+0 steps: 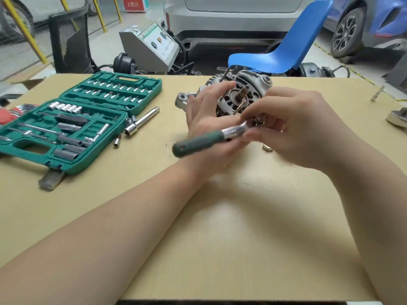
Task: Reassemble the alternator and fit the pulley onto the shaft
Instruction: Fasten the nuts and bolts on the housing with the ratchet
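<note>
Both forearms reach up from six o'clock over the cardboard-covered table (220, 238). At centre the left hand (204, 119) steadies the alternator (237, 93), fingers curled over its housing, bare shaft (243, 92) pointing toward the camera. The right hand (293, 126) grips the green-handled ratchet (209, 139) near its head. At nine o'clock lies an open green socket set case (141, 81). No writing is legible.

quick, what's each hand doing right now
Left hand: grips the alternator.
Right hand: fingers curled round the head end of the ratchet.
</note>
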